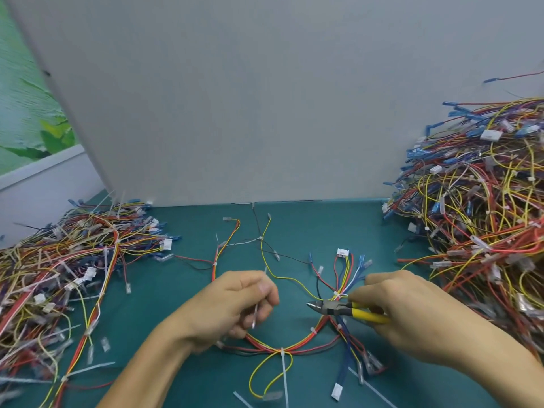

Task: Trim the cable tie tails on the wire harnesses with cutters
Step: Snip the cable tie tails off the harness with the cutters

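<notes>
One wire harness (pixel 294 346) of red, orange, yellow and blue wires lies spread on the green mat between my hands. My right hand (pixel 394 304) grips yellow-handled cutters (pixel 347 310), their dark jaws pointing left just above the harness bundle. My left hand (pixel 235 304) pinches a thin pale cable tie tail (pixel 255 315) that stands nearly upright between its fingers. A white cable tie (pixel 283 353) on the harness near the front keeps a long tail (pixel 285 378) running toward me.
A low pile of harnesses (pixel 59 275) with long tie tails covers the left of the mat. A taller heap of harnesses (pixel 477 216) fills the right. A grey panel (pixel 265 98) stands behind the mat. Loose tie pieces (pixel 243 399) lie near the front edge.
</notes>
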Demonstrator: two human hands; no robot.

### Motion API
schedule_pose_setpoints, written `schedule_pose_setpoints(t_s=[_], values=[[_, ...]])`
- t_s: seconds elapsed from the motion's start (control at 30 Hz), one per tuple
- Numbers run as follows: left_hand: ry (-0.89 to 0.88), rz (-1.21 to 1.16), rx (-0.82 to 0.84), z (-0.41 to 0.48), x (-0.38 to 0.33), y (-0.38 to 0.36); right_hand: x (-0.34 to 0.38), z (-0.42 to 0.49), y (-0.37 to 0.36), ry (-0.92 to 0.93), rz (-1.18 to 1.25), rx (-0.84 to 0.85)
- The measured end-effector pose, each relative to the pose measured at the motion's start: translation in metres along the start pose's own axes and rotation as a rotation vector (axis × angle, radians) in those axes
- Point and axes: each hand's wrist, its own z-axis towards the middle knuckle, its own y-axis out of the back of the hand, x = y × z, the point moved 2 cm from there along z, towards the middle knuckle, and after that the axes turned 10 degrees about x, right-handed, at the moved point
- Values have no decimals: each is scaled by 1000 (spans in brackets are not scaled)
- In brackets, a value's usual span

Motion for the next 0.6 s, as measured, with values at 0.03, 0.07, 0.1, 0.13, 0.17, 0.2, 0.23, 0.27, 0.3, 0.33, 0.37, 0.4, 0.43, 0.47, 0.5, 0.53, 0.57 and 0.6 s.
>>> schedule_pose_setpoints(t_s=[0.03, 0.07, 0.1, 0.13, 0.17, 0.2, 0.23, 0.27, 0.3, 0.33, 0.37, 0.4, 0.43, 0.47, 0.5, 0.53, 0.57, 0.6], values=[[3, 71, 20, -1, -1, 0, 0, 0, 0, 4, -3, -5], [3, 171, 32, -2, -3, 0, 1, -1, 1, 4, 1, -10], [0, 296, 44, -2, -4, -1, 1, -1, 1, 4, 7, -13], [7, 421, 69, -2, -4, -3, 2, -1, 1, 2, 9, -10], [31, 524, 98, -2, -3, -6, 2, -1, 1, 3, 8, -4], [68, 604, 125, -1, -2, -8, 2, -1, 1, 6, 16, -4], [109, 669, 147, 0, 0, -11, 3, -1, 0, 9, 16, -4], [147, 722, 167, 1, 2, -13, 3, -1, 1, 10, 11, -6], [180, 765, 183, 2, 4, -16, 3, -1, 1, 5, 6, -3], [203, 797, 192, 3, 6, -17, 3, -1, 1, 4, 3, 3], [215, 826, 194, 4, 7, -19, 4, -1, 1, 4, -3, 12], [221, 856, 191, 5, 8, -19, 5, -1, 1, 12, -2, 15], [221, 878, 184, 5, 9, -19, 6, -1, 1, 17, -6, 20], [216, 888, 177, 5, 9, -19, 8, -1, 1, 24, -8, 25], [207, 892, 168, 5, 9, -18, 9, -2, 2, 27, -8, 36], [193, 894, 156, 6, 9, -18, 11, -2, 2, 29, -8, 49], [175, 897, 141, 6, 10, -17, 12, -2, 1, 29, -11, 60], [153, 900, 124, 6, 10, -17, 13, -2, 1, 32, -17, 70]])
